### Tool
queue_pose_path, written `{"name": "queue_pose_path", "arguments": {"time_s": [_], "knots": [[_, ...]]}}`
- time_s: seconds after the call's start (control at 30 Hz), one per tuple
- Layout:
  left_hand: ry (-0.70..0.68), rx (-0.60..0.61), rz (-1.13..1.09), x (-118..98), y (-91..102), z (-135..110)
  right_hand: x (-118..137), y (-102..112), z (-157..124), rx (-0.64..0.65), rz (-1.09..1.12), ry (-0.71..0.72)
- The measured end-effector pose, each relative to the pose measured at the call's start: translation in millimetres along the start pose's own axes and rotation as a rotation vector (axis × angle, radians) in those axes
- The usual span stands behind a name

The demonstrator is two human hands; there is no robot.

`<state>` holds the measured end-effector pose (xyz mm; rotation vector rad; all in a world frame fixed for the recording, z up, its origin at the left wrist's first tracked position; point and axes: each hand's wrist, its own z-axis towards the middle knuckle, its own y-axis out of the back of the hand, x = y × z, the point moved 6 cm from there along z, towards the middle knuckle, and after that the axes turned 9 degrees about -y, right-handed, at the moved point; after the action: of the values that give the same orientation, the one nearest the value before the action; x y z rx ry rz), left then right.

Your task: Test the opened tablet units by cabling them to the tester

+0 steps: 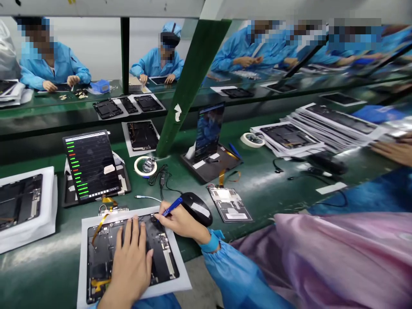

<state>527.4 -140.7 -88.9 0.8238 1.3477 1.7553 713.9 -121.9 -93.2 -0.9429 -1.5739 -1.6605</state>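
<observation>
An opened tablet (161,270) with its dark inner parts showing lies on a white sheet (183,279) in front of me. My left hand (130,257) rests flat across the middle of the tablet, fingers stretched out, hiding part of it. A blue pen-like tool (173,207) is pinched in my right hand (175,221) at the tablet's upper right corner; the fingers cover its lower end. By the sheet's top edge, a gold flex cable (100,227) runs from the tablet to a small board (112,211).
A lit test screen (92,165) leans on a stand behind the tablet. A black mouse (195,208) sits by my right wrist, with a circuit panel (230,205) beyond. Stacked tablets (24,199) lie left. A slanted green post (193,86) rises behind; co-workers sit opposite.
</observation>
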Motion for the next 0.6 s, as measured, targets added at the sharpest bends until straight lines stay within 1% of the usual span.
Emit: {"name": "queue_pose_path", "arguments": {"time_s": [0.13,0.23,0.33,0.47,0.53,0.6], "knots": [[0.016,0.018,0.000,1,-0.5,0,2,0,-2,-0.017,-0.057,-0.008],[0.022,0.014,-0.017,1,-2.0,-1,7,4,2,-0.058,-0.132,-0.040],[0.021,0.008,-0.019,1,-5.4,-2,12,11,18,-0.134,-0.261,-0.115],[0.034,0.001,-0.012,0,-8.2,-2,18,16,52,-0.200,-0.499,-0.251],[0.022,-0.015,-0.026,1,-2.8,-4,23,15,63,-0.223,-0.615,-0.300],[0.003,-0.054,-0.052,5,9.8,-10,32,11,66,-0.243,-0.707,-0.304]]}}
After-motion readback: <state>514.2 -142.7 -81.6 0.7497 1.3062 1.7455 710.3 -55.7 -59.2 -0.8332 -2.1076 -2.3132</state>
